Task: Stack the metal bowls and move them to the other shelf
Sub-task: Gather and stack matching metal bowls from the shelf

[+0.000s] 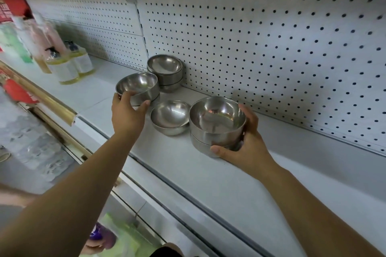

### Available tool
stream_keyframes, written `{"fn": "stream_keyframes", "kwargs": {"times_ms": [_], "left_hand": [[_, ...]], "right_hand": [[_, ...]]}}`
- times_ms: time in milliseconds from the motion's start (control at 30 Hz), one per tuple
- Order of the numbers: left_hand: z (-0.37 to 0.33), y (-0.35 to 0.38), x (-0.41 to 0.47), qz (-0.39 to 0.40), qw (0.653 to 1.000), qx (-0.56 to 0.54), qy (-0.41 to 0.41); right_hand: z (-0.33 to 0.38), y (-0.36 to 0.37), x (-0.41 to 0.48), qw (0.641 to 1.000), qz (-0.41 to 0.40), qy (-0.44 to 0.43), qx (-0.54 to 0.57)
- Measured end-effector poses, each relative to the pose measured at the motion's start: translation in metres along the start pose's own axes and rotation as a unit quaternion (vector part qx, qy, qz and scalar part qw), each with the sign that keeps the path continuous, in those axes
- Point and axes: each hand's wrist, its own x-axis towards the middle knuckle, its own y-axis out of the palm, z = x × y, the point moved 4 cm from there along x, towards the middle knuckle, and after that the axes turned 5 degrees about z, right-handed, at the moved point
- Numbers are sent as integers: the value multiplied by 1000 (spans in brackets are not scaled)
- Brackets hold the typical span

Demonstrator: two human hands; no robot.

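Several shiny metal bowls stand on a white shelf (pixel 219 177). My left hand (pixel 125 113) grips the left stack of bowls (pixel 137 85) by its near side. My right hand (pixel 246 142) wraps around the right stack of two nested bowls (pixel 217 121), thumb at its base. Between the two stacks sits a single lower bowl stack (pixel 170 116), untouched. A further stack of bowls (pixel 165 69) stands at the back against the pegboard.
A white pegboard wall (pixel 271 37) backs the shelf. Bottles of yellow liquid (pixel 69 64) and pink and green bottles (pixel 41 35) stand at the left. A shelf rail (pixel 188 198) runs along the front edge, with lower shelves of goods below.
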Motion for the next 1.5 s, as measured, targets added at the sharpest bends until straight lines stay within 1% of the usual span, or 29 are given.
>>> {"fn": "stream_keyframes", "kwargs": {"times_ms": [133, 200, 367, 500, 633, 700, 867, 967, 1133, 1300, 1367, 1500], "left_hand": [[0, -3, -2, -33, 999, -11, -19], [-3, -6, -4, -43, 999, -16, -11], [-17, -18, -8, -61, 996, -60, 39], [-27, -26, -11, -54, 990, -103, 80], [-41, -27, -22, -18, 980, -163, 108], [-54, -27, -35, 7, 974, -183, 135], [-85, -21, -74, 115, 948, -219, 199], [-92, -13, -89, 157, 938, -209, 227], [-103, -3, -101, 161, 934, -162, 276], [-102, 4, -104, 167, 930, -142, 294], [-101, 5, -105, 176, 930, -147, 287], [-101, 6, -109, 219, 921, -217, 239]], "right_hand": [[2, 0, 0, 1000, -1, -1, -6], [0, 0, 0, 1000, -2, 3, -8], [-1, 0, 1, 1000, 2, 5, -2], [0, 0, 1, 1000, 1, 11, 14], [0, 0, 1, 1000, 5, 7, 27], [1, 0, 0, 999, 6, 12, 34], [0, -1, 0, 999, 4, 21, 49], [1, -2, -1, 998, -3, 27, 52], [5, -3, -3, 997, -18, 37, 59], [4, -4, -5, 998, -23, 33, 55], [5, -4, -6, 997, -21, 40, 55], [7, -3, -6, 998, -12, 37, 44]]}}
